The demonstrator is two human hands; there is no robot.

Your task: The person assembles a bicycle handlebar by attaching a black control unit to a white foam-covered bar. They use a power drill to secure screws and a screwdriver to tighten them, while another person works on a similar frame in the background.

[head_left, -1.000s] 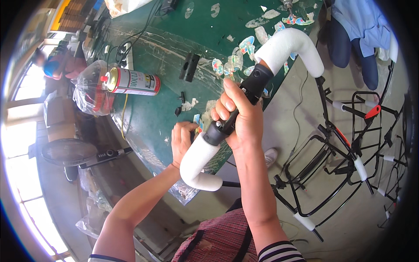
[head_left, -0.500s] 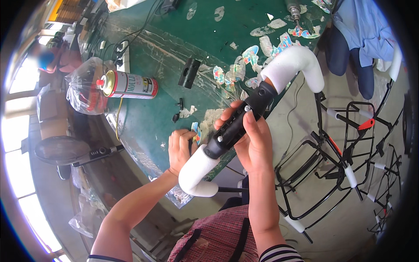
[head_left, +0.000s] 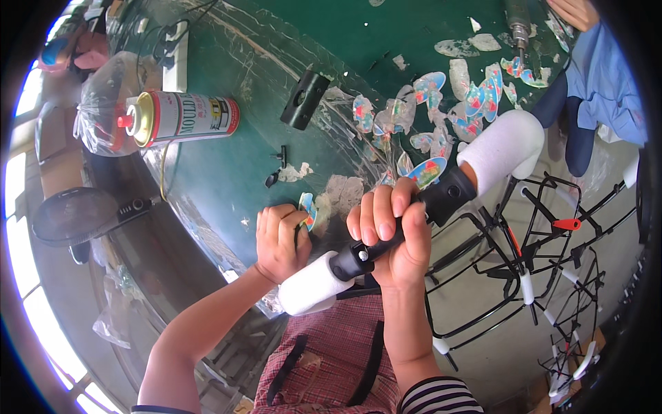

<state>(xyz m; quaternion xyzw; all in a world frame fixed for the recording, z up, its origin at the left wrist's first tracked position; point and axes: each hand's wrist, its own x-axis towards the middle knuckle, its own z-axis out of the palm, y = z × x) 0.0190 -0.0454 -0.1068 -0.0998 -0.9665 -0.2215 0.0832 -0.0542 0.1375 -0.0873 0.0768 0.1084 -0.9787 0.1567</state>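
My right hand (head_left: pixel 393 238) is wrapped around the black plastic sleeve (head_left: pixel 448 199) at the middle of a handlebar. White foam (head_left: pixel 503 148) covers the bar's far right bend, and more covers its near left end. The bar slants across in front of me, above the table edge. My left hand (head_left: pixel 281 238) is closed just left of the near foam end. Something dark shows at its fingers, too hidden to name. A colourful oval sticker (head_left: pixel 307 211) is beside those fingertips.
On the green table (head_left: pixel 241 179) are a spray can (head_left: pixel 186 119), a black tube piece (head_left: pixel 305 100), small black parts (head_left: pixel 276 167), sticker scraps and a power screwdriver (head_left: pixel 518 27). Black tubular frames (head_left: pixel 524 255) stand right. Another person's hand (head_left: pixel 576 10) is at the upper right; a fan (head_left: pixel 76 216) stands left.
My right fingers have closed over the sleeve, and the bar has tilted, its far end moving right and down. My left hand remains closed. Another person's hand has appeared at the upper right.
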